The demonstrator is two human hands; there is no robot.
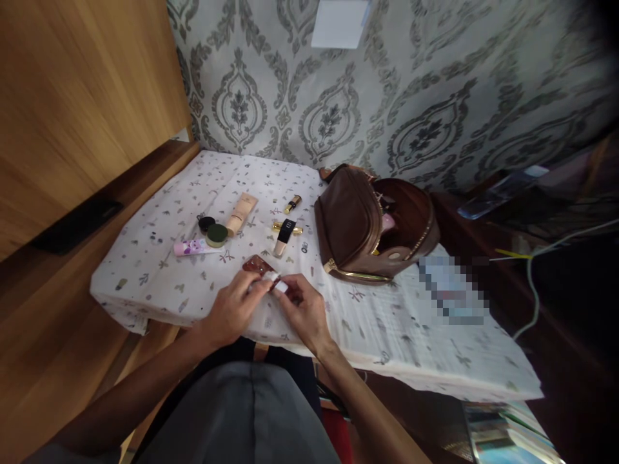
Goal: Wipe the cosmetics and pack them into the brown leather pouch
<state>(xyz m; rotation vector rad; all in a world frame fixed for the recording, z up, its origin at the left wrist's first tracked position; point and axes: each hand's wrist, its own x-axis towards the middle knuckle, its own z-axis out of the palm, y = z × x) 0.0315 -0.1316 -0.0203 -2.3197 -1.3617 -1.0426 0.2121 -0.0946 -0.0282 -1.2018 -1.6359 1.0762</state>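
Observation:
My left hand (pixel 232 308) is closed on a shiny reddish-brown flat item (pixel 258 263), close to the front of the table; its exact kind is unclear. At its right end sits a small white piece (pixel 280 285), pinched by the fingers of my right hand (pixel 308 314). Beyond my hands, a black-capped foundation bottle (pixel 284 237) lies over a gold tube (pixel 296 230). A small gold-and-black lipstick (pixel 293 204) rests farther back. Toward the left are a beige squeeze tube (pixel 242 214), a round green-topped jar (pixel 217 235), a black round item (pixel 206 223) and a pink-and-purple tube (pixel 192 247).
A brown zippered bag (pixel 345 219) stands open on the right, with a pink item (pixel 387 222) inside. Patterned white cloth (pixel 169 283) covers the table against a papered wall. Wooden cabinet (pixel 87 84) rises at left; a blurred-out object (pixel 454 290) lies at right.

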